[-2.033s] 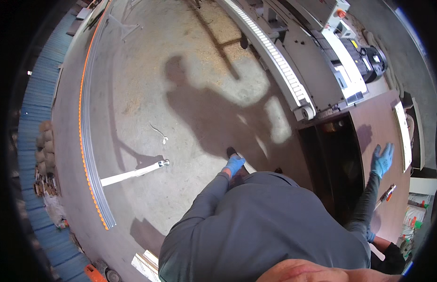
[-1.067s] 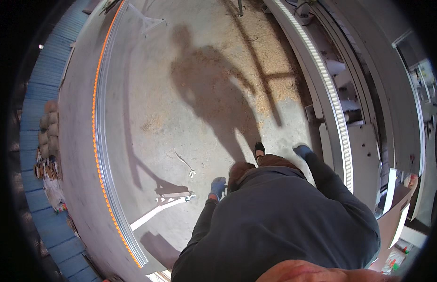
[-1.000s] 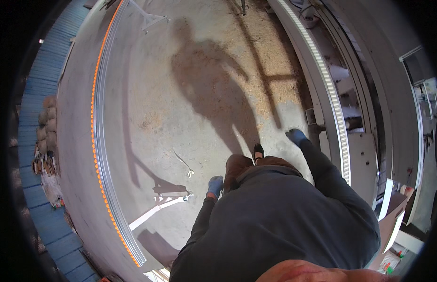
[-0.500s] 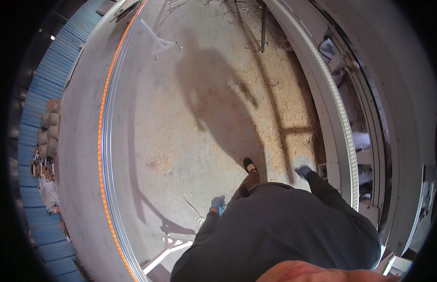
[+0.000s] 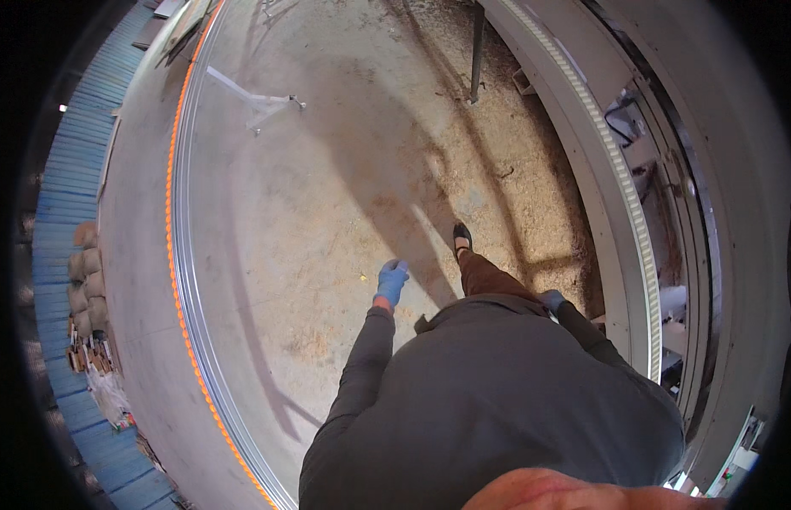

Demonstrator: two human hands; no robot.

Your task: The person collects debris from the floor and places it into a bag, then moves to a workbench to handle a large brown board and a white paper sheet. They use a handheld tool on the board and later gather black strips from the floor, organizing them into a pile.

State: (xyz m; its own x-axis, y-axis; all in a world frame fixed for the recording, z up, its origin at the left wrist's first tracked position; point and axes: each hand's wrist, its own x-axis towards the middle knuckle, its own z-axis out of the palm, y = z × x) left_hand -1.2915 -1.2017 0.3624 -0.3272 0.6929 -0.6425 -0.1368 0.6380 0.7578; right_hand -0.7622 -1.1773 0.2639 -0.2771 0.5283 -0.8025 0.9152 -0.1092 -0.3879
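My left hand, in a blue glove, swings forward over the concrete floor. Its fingers are loosely bent, with the thumb apart, and no object shows in them. At my right side, my right hand wears a similar glove and is partly covered by my body and sleeve. How its fingers lie is too small and dark to make out. Neither hand touches any of the equipment around me. One foot in a dark shoe is stepping ahead, below a brown trouser leg.
A long metal rail with an orange edge runs along my left. On my right stands a long machine with a pale toothed strip. Sawdust lies beside it. Ahead is a white stand leg; stacked sacks lie far left.
I have moved forward along the aisle. My left hand has swung ahead, and my right hand has drawn back toward my body. The near white stand has passed out of view.
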